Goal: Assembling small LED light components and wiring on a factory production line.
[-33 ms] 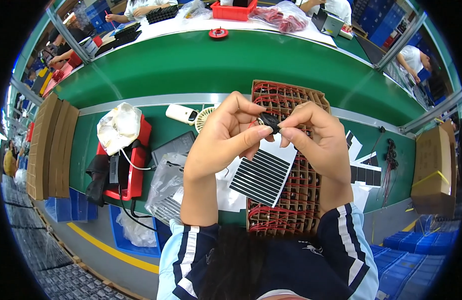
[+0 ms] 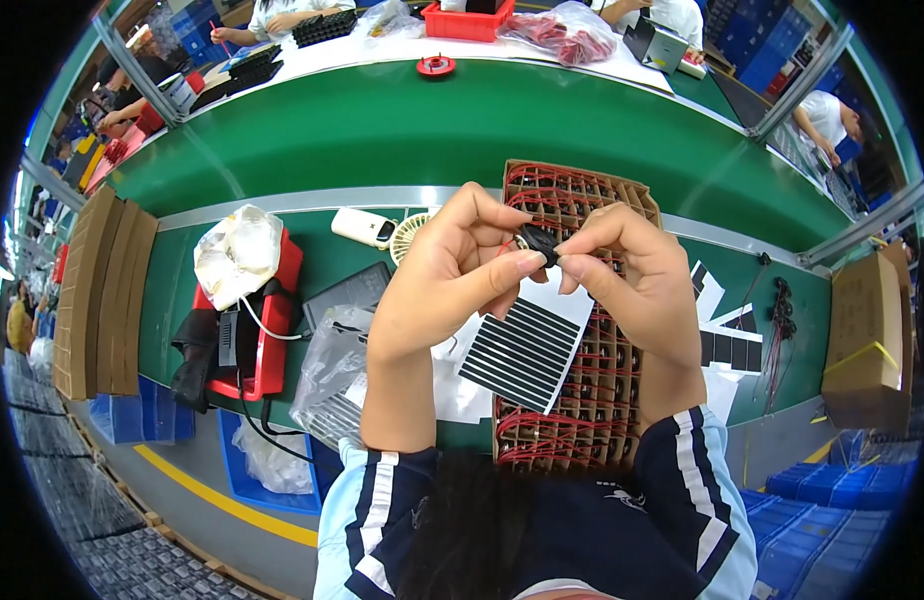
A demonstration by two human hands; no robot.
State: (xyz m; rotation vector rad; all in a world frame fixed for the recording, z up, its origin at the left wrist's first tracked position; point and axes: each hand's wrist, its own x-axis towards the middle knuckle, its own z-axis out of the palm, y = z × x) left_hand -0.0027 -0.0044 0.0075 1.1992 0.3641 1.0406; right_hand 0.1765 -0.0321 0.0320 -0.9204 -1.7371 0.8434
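Both my hands are raised together over the bench, pinching one small black part with thin red wires. My left hand grips it between thumb and forefinger from the left. From the right, the fingertips of my right hand close on it. Directly under the hands lies a black-and-white striped panel. It rests on a brown cardboard grid tray whose cells hold several red-wired parts.
A red tray with a white bag and black cables sits at left, beside a clear plastic bag. A white device lies by the green conveyor belt. Cardboard stacks stand left, a box right. Other people work beyond the belt.
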